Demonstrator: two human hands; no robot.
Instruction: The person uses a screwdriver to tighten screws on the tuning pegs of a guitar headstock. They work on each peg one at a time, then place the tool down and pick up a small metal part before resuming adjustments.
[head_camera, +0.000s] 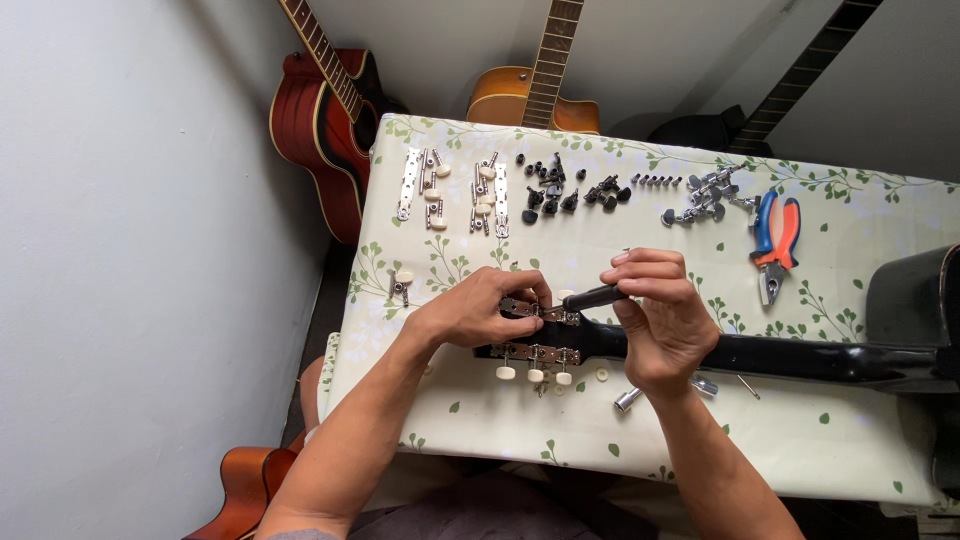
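Note:
A black guitar lies across the table, its neck running right and its headstock in front of me. My left hand grips the headstock's far edge at a metal tuner plate. My right hand holds a black-handled screwdriver, its tip at that plate. A second tuner plate with cream knobs sits on the near edge of the headstock.
Spare tuner plates, black tuner pegs, chrome tuners and orange-blue pliers lie at the back of the leaf-patterned tablecloth. Guitars lean against the wall: red, orange. Another guitar stands below left.

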